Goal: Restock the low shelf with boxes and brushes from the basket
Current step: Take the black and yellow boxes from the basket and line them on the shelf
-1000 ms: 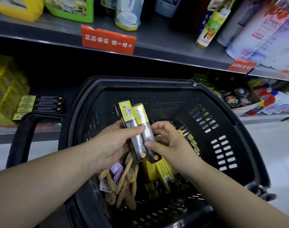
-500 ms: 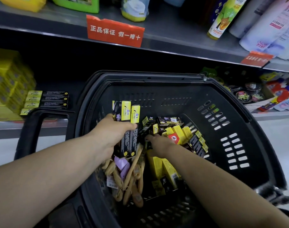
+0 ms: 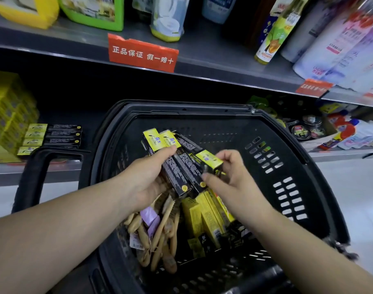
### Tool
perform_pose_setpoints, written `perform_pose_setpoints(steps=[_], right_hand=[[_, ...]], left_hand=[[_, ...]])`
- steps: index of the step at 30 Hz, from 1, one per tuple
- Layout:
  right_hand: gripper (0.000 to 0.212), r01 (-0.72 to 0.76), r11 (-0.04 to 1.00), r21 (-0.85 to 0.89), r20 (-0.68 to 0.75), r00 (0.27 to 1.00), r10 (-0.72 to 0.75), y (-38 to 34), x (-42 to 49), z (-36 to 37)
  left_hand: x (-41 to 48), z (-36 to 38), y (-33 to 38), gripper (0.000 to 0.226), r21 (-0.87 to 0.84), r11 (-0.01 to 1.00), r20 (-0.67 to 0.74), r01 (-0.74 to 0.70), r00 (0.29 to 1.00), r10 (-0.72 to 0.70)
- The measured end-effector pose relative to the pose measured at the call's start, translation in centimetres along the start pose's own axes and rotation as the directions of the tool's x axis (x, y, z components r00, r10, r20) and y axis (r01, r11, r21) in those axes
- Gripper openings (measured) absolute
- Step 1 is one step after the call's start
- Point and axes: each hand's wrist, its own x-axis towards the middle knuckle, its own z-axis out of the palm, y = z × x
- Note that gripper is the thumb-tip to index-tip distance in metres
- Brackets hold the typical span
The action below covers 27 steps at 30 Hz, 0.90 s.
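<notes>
Now, above the basket [image 3: 202,107], the left hand [image 3: 147,179] grips a fanned bundle of boxes [image 3: 177,166] while the right hand [image 3: 230,177] pinches a further box [image 3: 208,161]. Risk: the loosely fanned bundle may slip before reaching the low shelf [image 3: 3,172].

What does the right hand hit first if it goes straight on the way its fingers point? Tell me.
Most likely the bundle of long black-and-yellow cardboard boxes gripped in the left hand; the right hand, pinching a small yellow-and-black box, points left at them. Depth is unclear.
</notes>
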Motion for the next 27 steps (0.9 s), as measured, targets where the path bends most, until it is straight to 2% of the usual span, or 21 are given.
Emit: perform_pose_setpoints(steps=[5,8,12,15,17,19,21,23,25,27], right_hand=[[0.065,0.069,0.981,-0.18,0.058,0.997,-0.06,-0.6,-1.5,0.3],[0.061,0.118,0.978,-0.172,0.13,0.987,-0.096,-1.0,-1.5,0.2],[0.043,-0.019,1.0,-0.019,0.16,0.987,0.022,-1.6,-1.5,0.0],[0.027,-0.117,0.992,0.05,0.089,0.99,0.113,-1.3,-0.5,-0.5],[0.04,-0.226,0.961,0.16,0.11,0.972,0.21,-0.9,0.4,-0.9],[0.062,-0.326,0.924,0.2,0.228,0.932,0.28,-0.5,1.0,-1.4],[0.063,-0.35,0.912,0.214,0.286,0.915,0.284,-0.4,1.5,-2.1],[0.049,-0.289,0.917,0.274,0.166,0.954,0.251,-0.2,2.2,-2.9],[0.033,-0.163,0.948,0.273,-0.082,0.978,0.192,0.1,2.9,-3.8],[0.023,-0.055,0.976,0.209,-0.338,0.933,0.125,0.4,3.3,-4.5]], left_hand=[[-1.0,0.1,0.0,0.029,0.018,0.999,0.095,-0.046,0.995,0.044],[-1.4,-0.2,-0.2,0.047,0.058,0.995,0.136,-0.083,0.988,0.075],[-1.6,-0.4,-0.4,0.052,0.138,0.986,0.159,-0.096,0.984,0.074],[-1.7,-0.6,-0.2,0.05,0.22,0.97,0.216,-0.108,0.975,0.059],[-1.9,-0.6,-0.3,0.049,0.29,0.949,0.294,-0.123,0.955,0.034],[-2.0,-0.4,-0.5,0.048,0.336,0.935,0.338,-0.117,0.941,-0.003],[-1.8,-0.2,-0.8,0.049,0.351,0.933,0.305,-0.077,0.952,-0.036],[-1.4,-0.2,-0.9,0.05,0.312,0.95,0.194,-0.01,0.98,-0.054],[-0.9,-0.2,-0.8,0.041,0.227,0.973,0.087,0.033,0.995,-0.054],[-0.5,-0.4,-0.7,0.033,0.166,0.985,0.022,0.046,0.998,-0.05]])
